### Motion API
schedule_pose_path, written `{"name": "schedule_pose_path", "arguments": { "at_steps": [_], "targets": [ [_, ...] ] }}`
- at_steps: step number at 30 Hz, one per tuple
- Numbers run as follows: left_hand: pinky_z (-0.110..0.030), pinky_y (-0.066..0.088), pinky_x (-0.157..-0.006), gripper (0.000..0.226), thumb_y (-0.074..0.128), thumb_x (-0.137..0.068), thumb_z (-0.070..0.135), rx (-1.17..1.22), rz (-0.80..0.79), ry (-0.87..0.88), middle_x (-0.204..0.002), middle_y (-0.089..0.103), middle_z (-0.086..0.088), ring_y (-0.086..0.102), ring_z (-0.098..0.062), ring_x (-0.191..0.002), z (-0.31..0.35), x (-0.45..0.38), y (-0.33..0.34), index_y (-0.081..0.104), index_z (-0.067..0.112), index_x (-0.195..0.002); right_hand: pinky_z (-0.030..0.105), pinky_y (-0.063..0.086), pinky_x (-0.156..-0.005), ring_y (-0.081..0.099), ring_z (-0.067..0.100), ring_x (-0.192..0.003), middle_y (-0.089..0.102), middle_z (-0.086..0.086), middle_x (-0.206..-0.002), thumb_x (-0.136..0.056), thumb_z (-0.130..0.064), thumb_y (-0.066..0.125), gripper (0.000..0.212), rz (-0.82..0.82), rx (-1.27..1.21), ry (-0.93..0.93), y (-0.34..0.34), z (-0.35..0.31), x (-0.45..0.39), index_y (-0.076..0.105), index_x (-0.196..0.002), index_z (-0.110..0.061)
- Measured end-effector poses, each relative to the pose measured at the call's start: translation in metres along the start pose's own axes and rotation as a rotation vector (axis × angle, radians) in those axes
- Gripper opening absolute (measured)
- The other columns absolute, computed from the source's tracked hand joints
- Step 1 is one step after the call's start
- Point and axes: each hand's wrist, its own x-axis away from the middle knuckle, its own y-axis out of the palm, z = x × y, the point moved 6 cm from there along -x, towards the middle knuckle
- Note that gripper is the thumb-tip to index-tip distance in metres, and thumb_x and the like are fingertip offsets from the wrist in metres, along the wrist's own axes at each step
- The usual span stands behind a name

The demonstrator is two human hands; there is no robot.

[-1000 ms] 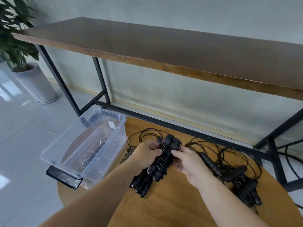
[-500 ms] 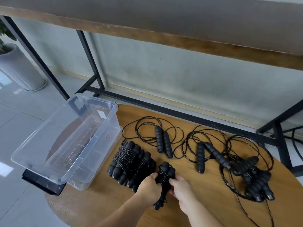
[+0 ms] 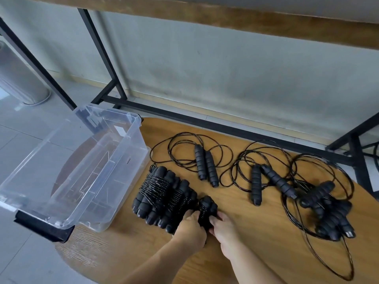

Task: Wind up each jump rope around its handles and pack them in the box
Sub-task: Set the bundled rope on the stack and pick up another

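Note:
My left hand point(image 3: 190, 232) and my right hand point(image 3: 224, 227) both grip a wound jump rope point(image 3: 207, 208), its black foam handles bound by cord, held low over the round wooden table point(image 3: 256, 232). Just left of it lies a row of several wound black ropes point(image 3: 162, 193). Behind, an unwound rope with paired handles point(image 3: 205, 167) lies in loose loops. Another loose rope point(image 3: 272, 181) sits to its right, and a tangled heap of black handles and cord point(image 3: 328, 210) lies at the far right. The clear plastic box point(image 3: 131, 152) stands at the table's left edge and holds no ropes.
A black lid point(image 3: 43, 225) lies under the box's near corner. A black metal frame point(image 3: 205, 119) of a long wooden bench runs behind the table. A grey plant pot point(image 3: 18, 83) stands on the tiled floor at the far left.
The view has tilted down. Both hands have lowered the wound rope from above the row of wound ropes to the table beside them, at their right end.

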Motion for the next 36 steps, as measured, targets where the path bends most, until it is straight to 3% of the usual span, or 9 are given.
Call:
{"name": "schedule_pose_path", "arguments": {
  "at_steps": [7, 10, 12, 17, 19, 21, 27, 32, 36],
  "targets": [
    [-0.025, 0.032, -0.114, 0.056, 0.039, -0.103, 0.016, -0.021, 0.075, 0.073, -0.163, 0.014, 0.001, 0.029, -0.015, -0.145, -0.001, -0.001, 0.004, 0.021, 0.016, -0.156, 0.046, 0.051, -0.1, 0.059, 0.028, -0.115, 0.059, 0.009, -0.133, -0.094, -0.031, 0.062, 0.052, 0.071, 0.075, -0.016, -0.003, 0.003, -0.005, 0.048, -0.142, -0.017],
    [-0.025, 0.034, -0.113, 0.053, 0.038, -0.103, 0.017, -0.026, 0.088, 0.107, -0.162, 0.018, 0.002, 0.031, -0.016, -0.144, 0.003, -0.001, 0.003, 0.025, 0.015, -0.154, 0.037, 0.055, -0.09, 0.064, 0.024, -0.093, 0.067, 0.009, -0.108, -0.095, -0.028, 0.061, 0.041, 0.086, 0.045, 0.031, -0.011, 0.003, 0.003, 0.055, -0.133, -0.013],
    [-0.026, 0.045, -0.104, 0.05, 0.04, -0.101, 0.018, 0.012, 0.14, 0.099, -0.157, 0.026, 0.005, 0.047, -0.016, -0.133, 0.006, -0.001, -0.003, 0.033, 0.02, -0.151, 0.029, 0.054, -0.067, 0.057, 0.019, -0.069, 0.062, 0.009, -0.082, -0.097, -0.018, 0.059, 0.023, 0.093, -0.041, 0.049, -0.021, -0.004, 0.011, 0.06, -0.118, -0.008],
    [-0.016, 0.044, -0.06, 0.022, 0.048, -0.1, 0.023, 0.198, 0.186, 0.199, -0.102, 0.065, 0.006, 0.059, -0.009, -0.078, 0.04, 0.004, -0.022, 0.065, 0.025, -0.114, 0.025, 0.05, -0.053, 0.053, 0.016, -0.056, 0.061, 0.007, -0.069, -0.096, -0.015, 0.059, 0.018, 0.176, -0.191, 0.008, -0.062, -0.039, 0.046, 0.068, -0.096, 0.0],
    [-0.019, 0.042, -0.05, 0.016, 0.051, -0.099, 0.026, 0.26, 0.161, 0.224, -0.071, 0.062, 0.007, 0.055, -0.01, -0.058, 0.059, 0.004, -0.028, 0.066, 0.024, -0.093, 0.025, 0.043, -0.05, 0.048, 0.015, -0.053, 0.058, 0.004, -0.066, -0.096, -0.019, 0.059, 0.02, 0.211, -0.225, -0.024, -0.079, -0.053, 0.06, 0.068, -0.091, -0.002],
    [-0.022, 0.043, -0.05, 0.018, 0.053, -0.098, 0.029, 0.309, 0.118, 0.238, -0.06, 0.056, 0.005, 0.05, -0.013, -0.051, 0.079, 0.005, -0.032, 0.066, 0.02, -0.089, 0.025, 0.037, -0.05, 0.044, 0.014, -0.053, 0.055, 0.002, -0.065, -0.096, -0.024, 0.061, 0.023, 0.249, -0.247, -0.058, -0.098, -0.069, 0.075, 0.069, -0.09, -0.004],
    [-0.021, 0.044, -0.055, 0.026, 0.052, -0.1, 0.03, 0.41, 0.201, 0.191, -0.081, 0.063, 0.005, 0.058, -0.01, -0.067, 0.104, -0.012, -0.068, 0.064, 0.019, -0.12, 0.025, 0.035, -0.051, 0.042, 0.013, -0.054, 0.054, 0.003, -0.068, -0.097, -0.025, 0.06, 0.023, 0.215, -0.205, -0.152, -0.109, -0.117, 0.075, 0.07, -0.092, -0.005],
    [-0.025, 0.046, -0.057, 0.027, 0.044, -0.1, 0.02, 0.291, 0.313, 0.046, -0.094, 0.065, -0.003, 0.06, -0.016, -0.077, 0.099, -0.064, -0.104, 0.062, 0.015, -0.119, 0.024, 0.04, -0.053, 0.05, 0.012, -0.059, 0.06, 0.003, -0.072, -0.098, -0.02, 0.055, 0.021, 0.104, -0.016, -0.262, -0.072, -0.161, 0.028, 0.071, -0.094, -0.007],
    [-0.037, 0.051, -0.091, 0.03, 0.039, -0.096, 0.011, 0.094, 0.324, -0.051, -0.119, 0.06, -0.012, 0.057, -0.028, -0.108, 0.092, -0.114, -0.115, 0.06, 0.005, -0.117, 0.027, 0.046, -0.063, 0.06, 0.019, -0.076, 0.068, 0.003, -0.087, -0.099, -0.028, 0.051, 0.025, 0.112, 0.267, -0.357, -0.042, -0.179, -0.036, 0.071, -0.102, -0.012]
  ]
}}
